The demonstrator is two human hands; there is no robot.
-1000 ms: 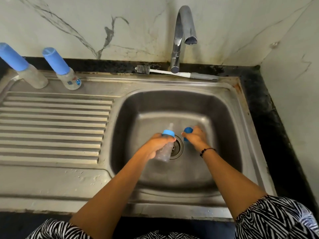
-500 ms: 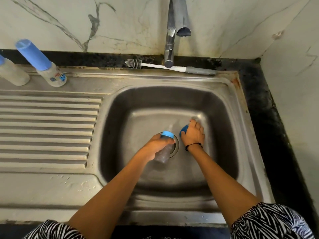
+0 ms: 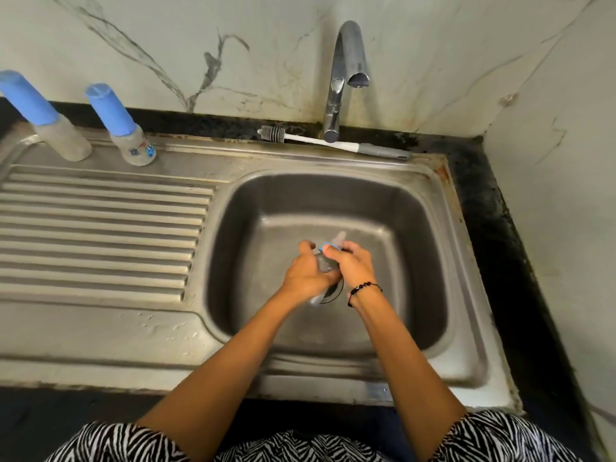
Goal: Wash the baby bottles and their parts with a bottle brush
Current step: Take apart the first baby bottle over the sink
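Nearest, zebra-striped sleeves (image 3: 500, 435) frame two bare forearms reaching into the steel sink basin (image 3: 416, 261). Over the drain (image 3: 335, 291), both hands meet on one small clear baby bottle (image 3: 322, 264). The left hand (image 3: 305, 273) has its fingers curled round the bottle's body from the left. The right hand (image 3: 353, 261), a dark beaded bracelet (image 3: 361, 290) on its wrist, pinches the blue collar (image 3: 328, 245) at the bottle's neck. A pale translucent teat (image 3: 340, 236) pokes out above the collar, blurred. The hands cover much of the bottle, so whether anything is inside it cannot be told; part of the drain is hidden too. The basin is a rounded square of dull brushed metal.

To the left runs the ribbed steel drainboard (image 3: 100, 235), with a few water drops on its flat front margin. At its far edge stand two more bottles, each clear and cloudy with a tall blue cylindrical cap. The one nearer the basin (image 3: 133, 143) bears a small printed picture on its body. The left bottle (image 3: 50, 128) sits at the picture's edge.

Behind the basin, the bottle brush (image 3: 333, 143) lies flat along the sink rim, bristled head to the left, white shaft, grey handle to the right, passing just at the foot of the curved chrome tap (image 3: 340, 78). A dark speckled table (image 3: 493, 195) edges the sink below a veined, stained marble-look wall (image 3: 200, 45).
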